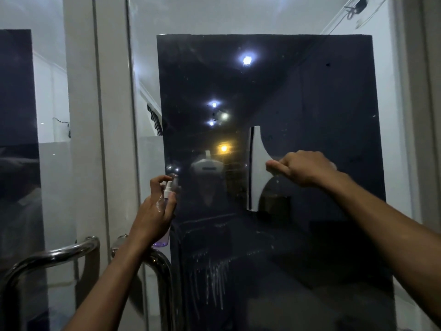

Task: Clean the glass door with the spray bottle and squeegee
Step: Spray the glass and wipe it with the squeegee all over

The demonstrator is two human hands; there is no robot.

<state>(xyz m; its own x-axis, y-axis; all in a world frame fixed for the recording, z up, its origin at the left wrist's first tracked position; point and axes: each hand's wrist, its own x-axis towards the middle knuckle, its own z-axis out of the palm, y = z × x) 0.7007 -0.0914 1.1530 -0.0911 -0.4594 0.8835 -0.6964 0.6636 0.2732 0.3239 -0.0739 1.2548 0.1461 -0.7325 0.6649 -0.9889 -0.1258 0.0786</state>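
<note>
It is dim. Small white lights and one yellow light shine back off the dark glass with fuzzy glare. The picture is soft, and lines bend near the edges.

One head-worn view faces the glass door straight on at close range, apparently tilted slightly up toward twelve o'clock.

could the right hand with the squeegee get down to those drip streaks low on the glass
Probably yes. The right hand holds the squeegee against the glass above the drip streaks, and nothing lies between them.
</note>
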